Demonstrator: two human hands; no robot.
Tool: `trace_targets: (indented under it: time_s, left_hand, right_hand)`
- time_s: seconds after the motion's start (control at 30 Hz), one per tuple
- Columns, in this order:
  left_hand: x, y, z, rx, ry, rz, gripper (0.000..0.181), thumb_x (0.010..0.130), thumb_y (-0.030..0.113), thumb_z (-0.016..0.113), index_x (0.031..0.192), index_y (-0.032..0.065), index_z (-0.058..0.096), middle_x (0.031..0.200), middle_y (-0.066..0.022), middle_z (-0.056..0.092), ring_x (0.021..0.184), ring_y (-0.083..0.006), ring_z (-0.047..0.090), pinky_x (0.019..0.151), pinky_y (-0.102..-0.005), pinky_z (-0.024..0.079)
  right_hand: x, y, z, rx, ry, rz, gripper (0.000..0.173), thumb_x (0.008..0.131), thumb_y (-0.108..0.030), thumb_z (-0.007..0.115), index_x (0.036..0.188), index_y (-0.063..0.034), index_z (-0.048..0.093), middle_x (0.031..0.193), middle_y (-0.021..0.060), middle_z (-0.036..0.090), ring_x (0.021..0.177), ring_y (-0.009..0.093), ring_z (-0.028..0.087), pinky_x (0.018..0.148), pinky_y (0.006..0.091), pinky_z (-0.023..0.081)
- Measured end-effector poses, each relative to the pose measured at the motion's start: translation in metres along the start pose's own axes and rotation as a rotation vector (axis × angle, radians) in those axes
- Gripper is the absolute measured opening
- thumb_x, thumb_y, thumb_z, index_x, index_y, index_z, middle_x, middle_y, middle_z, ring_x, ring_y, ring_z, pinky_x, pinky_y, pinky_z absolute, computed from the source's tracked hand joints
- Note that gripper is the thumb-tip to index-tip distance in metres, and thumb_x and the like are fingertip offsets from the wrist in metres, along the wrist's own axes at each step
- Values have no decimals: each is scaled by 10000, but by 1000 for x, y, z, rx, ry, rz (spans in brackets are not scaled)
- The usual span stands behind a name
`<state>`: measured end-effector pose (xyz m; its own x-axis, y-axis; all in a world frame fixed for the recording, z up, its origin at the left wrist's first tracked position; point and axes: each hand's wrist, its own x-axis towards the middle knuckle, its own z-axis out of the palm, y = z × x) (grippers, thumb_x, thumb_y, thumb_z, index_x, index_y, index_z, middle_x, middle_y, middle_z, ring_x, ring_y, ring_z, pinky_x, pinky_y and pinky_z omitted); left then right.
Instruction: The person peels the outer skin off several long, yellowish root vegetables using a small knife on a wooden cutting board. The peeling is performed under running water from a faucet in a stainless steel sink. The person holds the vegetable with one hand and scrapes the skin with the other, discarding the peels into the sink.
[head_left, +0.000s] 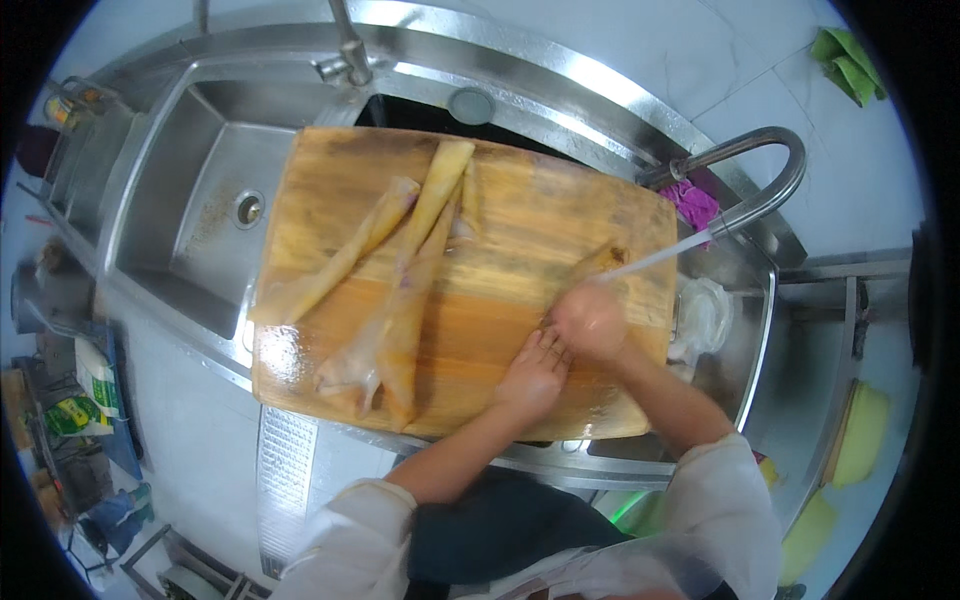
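Note:
On a thick wooden cutting board (487, 322), my right hand (590, 319) is blurred and closed over the near part of a yellowish-brown animal piece (600, 260), perhaps a leg. A dark end of that piece points away from me. My left hand (534, 375) lies just left of and nearer than my right, fingertips touching or close to it; what is under the fingers is hidden. Water from a curved metal faucet (761, 210) streams down to my right hand. Several long, pale yellow, wet animal pieces (409, 300) lie on the board's left half.
The board spans a steel sink, with an open basin (225, 210) and drain at left. Another faucet (352, 64) stands behind. A purple cloth (691, 202) lies by the curved faucet, a clear plastic bag (703, 315) at the right. Light green basins (861, 435) stand far right.

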<state>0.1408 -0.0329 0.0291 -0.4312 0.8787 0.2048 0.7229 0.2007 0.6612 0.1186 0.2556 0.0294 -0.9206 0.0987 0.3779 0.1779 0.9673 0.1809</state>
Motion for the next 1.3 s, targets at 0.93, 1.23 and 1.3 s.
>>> trace_targets:
  time_s: [0.93, 1.23, 1.3]
  left_hand:
    - [2, 9, -2, 98, -13, 77, 464, 895, 122, 524, 1344, 13, 563, 1437, -141, 531, 1374, -311, 457, 1164, -458, 318]
    - [76, 6, -44, -226, -51, -284, 302, 866, 213, 675, 1084, 7, 639, 1046, -172, 656, 992, -354, 606, 891, -470, 483]
    - [108, 8, -34, 42, 57, -395, 316, 878, 236, 676, 1091, 9, 625, 1039, -202, 630, 985, -369, 589, 882, -470, 484]
  right_hand:
    - [16, 33, -8, 116, -167, 663, 225, 908, -243, 558, 854, -54, 668, 822, 207, 677, 821, 393, 667, 736, 488, 528]
    - [-30, 48, -61, 386, -133, 1051, 364, 822, -361, 713, 942, -20, 674, 914, 255, 679, 909, 434, 648, 761, 497, 502]
    - [-70, 20, -56, 104, -76, 773, 387, 813, -380, 729, 1006, -50, 665, 950, 237, 633, 927, 436, 594, 783, 513, 471]
